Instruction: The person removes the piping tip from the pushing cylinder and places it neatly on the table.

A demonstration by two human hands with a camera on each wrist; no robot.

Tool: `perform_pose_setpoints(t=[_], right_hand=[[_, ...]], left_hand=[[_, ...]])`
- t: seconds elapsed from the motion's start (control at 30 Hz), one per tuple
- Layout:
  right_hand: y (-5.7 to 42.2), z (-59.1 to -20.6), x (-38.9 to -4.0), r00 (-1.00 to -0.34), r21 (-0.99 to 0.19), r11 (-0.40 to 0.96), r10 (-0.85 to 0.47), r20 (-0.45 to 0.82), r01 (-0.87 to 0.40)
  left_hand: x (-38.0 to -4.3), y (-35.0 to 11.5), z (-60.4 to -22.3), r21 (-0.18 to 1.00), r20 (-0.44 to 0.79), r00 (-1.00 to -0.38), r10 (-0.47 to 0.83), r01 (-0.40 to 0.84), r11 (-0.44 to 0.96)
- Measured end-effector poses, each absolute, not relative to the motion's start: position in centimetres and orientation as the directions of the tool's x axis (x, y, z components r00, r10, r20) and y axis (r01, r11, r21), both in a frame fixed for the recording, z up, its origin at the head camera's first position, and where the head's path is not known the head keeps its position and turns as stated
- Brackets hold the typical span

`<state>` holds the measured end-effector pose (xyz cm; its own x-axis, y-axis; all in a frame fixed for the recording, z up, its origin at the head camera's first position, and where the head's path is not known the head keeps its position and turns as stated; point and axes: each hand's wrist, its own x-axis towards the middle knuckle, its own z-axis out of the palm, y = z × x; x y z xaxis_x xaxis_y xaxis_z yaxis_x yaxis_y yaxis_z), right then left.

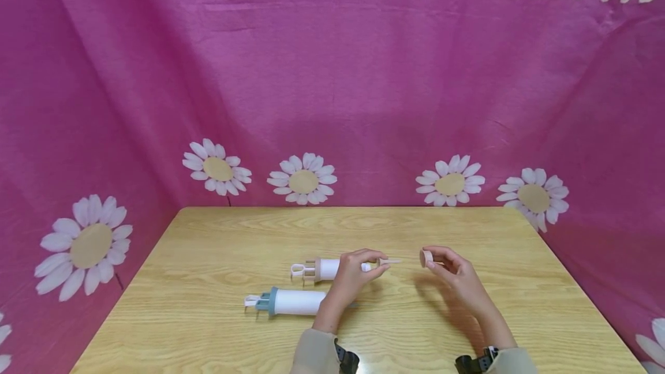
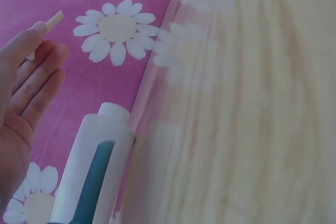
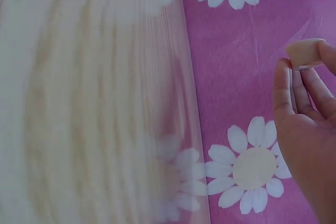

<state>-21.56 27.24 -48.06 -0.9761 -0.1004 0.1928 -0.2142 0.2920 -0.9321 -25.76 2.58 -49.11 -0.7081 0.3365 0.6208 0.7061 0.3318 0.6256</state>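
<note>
My left hand (image 1: pixel 354 275) pinches a thin, pale nozzle-like piece (image 1: pixel 391 261) between thumb and fingers; its narrow end points right. Opposite it, my right hand (image 1: pixel 459 281) holds a short beige ring-shaped cap (image 1: pixel 426 258) by its edge. A gap separates the two pieces. In the right wrist view the cap (image 3: pixel 304 53) sits between thumb and fingertips. Behind the left hand lies a white syringe-like tube (image 1: pixel 328 269) with a beige collar and a looped handle. Nearer lies a larger white tube (image 1: pixel 298 302) with a teal collar, its right end partly hidden by the left forearm.
Both tubes lie on their sides on the wooden table (image 1: pixel 234 339), handles pointing left. A pink cloth (image 1: pixel 363 103) with daisies hangs behind the table and along its sides. Dark wrist cameras sit at both sleeve cuffs.
</note>
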Motion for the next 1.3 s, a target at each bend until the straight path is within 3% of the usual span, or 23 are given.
perform_pose_setpoints(t=[0.7,0.97,1.3], right_hand=[[30.4,-48.5,-21.2,-0.982,-0.932,0.309,-0.048,0.183,-0.189],[30.9,-48.6,-21.5,-0.976,-0.876,0.434,-0.042,0.212,-0.209],[31.9,-48.9,-22.2,-0.986,-0.824,0.543,-0.053,0.157,-0.160]], left_hand=[[-25.3,5.3,-49.4,0.689,0.573,-0.744,0.343,0.664,0.290],[-25.3,5.7,-49.5,0.692,0.573,-0.740,0.353,0.668,0.275],[-25.3,6.0,-49.6,0.723,0.528,-0.768,0.363,0.631,0.283]])
